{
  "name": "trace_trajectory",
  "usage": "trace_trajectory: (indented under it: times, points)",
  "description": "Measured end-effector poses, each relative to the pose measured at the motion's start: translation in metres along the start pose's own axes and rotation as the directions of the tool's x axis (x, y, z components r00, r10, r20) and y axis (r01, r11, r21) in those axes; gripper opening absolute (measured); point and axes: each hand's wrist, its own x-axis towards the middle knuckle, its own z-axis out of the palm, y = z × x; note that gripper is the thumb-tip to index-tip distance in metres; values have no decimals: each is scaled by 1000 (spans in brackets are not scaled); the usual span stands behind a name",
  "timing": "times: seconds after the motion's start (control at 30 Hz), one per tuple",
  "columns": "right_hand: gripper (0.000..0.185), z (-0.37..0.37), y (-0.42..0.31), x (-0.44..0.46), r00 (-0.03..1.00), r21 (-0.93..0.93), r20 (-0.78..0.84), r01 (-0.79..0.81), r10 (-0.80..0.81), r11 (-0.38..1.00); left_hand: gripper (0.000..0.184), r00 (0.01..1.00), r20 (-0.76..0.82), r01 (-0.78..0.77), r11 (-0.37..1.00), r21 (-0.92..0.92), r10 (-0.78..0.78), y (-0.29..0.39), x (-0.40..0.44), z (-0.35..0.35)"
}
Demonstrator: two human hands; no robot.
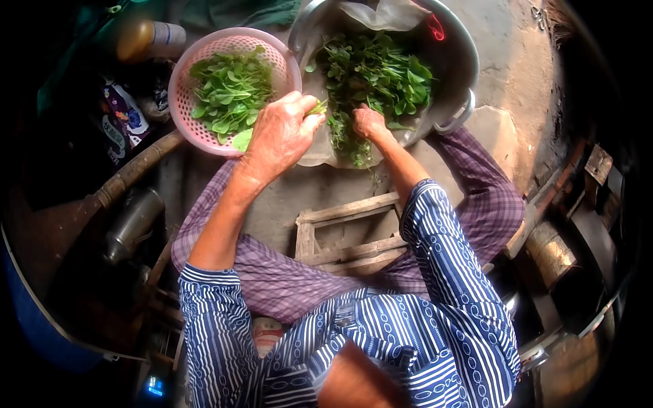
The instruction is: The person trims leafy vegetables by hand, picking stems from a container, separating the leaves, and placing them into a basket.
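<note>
My left hand (284,130) is closed, with a bit of green stem (320,107) poking out between thumb and fingers. It hovers by the right rim of a pink perforated basket (182,122), which holds a heap of loose green leaves (231,88). My right hand (369,122) reaches into a wide metal pot (461,61), its fingers curled into the leafy greens (381,71); the fingertips are partly hidden there. A pale plastic sheet (316,155) lies under those greens and over the pot's near edge.
Between my legs stands a low wooden frame (350,212). A capped jar (153,41) lies left of the basket, above a dark printed packet (124,115). A metal cylinder (136,221) is at the left. The pot's handle (459,115) juts toward my right knee.
</note>
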Motion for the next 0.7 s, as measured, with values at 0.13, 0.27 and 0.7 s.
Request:
trace_trajectory:
  times: [0.13,0.27,0.7]
  points:
    - [25,-17,7,-21,995,123,-97,37,-25,992,18,999,-39,-11,999,-47,9,2,2,0]
    - [22,-49,11,-50,985,429,-160,131,-67,894,17,999,-29,31,988,-154,-36,-5,5,1]
    - [10,-126,-67,-171,921,809,-388,361,-42,464,13,934,235,354,605,-713,-270,4,-4,49]
